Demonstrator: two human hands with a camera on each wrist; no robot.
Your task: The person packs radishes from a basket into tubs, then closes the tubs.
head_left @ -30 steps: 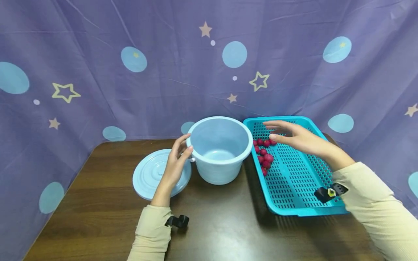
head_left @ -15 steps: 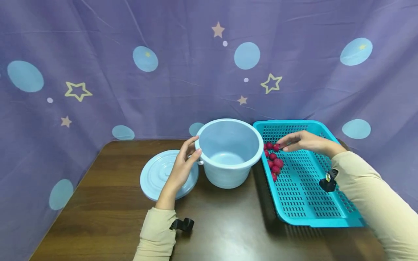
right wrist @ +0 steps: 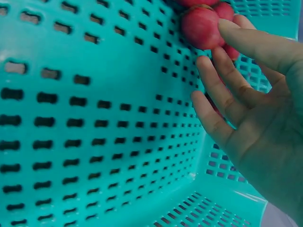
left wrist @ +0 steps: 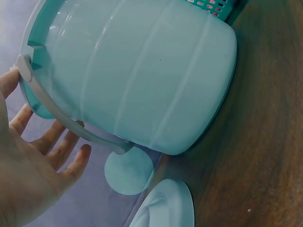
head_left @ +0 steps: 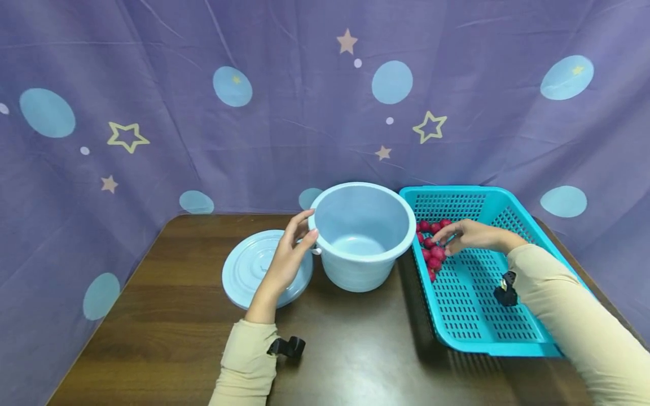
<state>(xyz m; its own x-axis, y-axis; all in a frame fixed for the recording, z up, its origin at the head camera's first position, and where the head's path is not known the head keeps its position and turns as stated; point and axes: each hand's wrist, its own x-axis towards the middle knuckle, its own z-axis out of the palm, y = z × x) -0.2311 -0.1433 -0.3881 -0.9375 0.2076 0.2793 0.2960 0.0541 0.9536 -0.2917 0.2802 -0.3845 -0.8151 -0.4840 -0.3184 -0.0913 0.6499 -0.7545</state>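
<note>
In the head view a pale blue bucket (head_left: 358, 276) stands upright at the table's middle. My left hand (head_left: 286, 259) touches the outside of its rim at the left, fingers spread and thumb near the handle (left wrist: 61, 116) joint in the left wrist view. On the right, several small round red fruits or vegetables, which look like radishes (head_left: 424, 255), lie along the left side of a turquoise basket (head_left: 508, 344). My right hand (head_left: 469, 234) is in among them, fingers loosely spread. In the right wrist view its thumb and a fingertip touch one radish (right wrist: 201, 28).
A round pale blue lid (head_left: 244, 270) lies flat on the brown wooden table (head_left: 152, 316), left of the bucket and partly behind my left forearm. A purple curtain (head_left: 284, 113) with stars and dots hangs behind the table.
My right hand has come down from above the basket's back to the radishes, then shifted slightly nearer. My left hand stays at the bucket's rim. The whole view has shifted a little.
</note>
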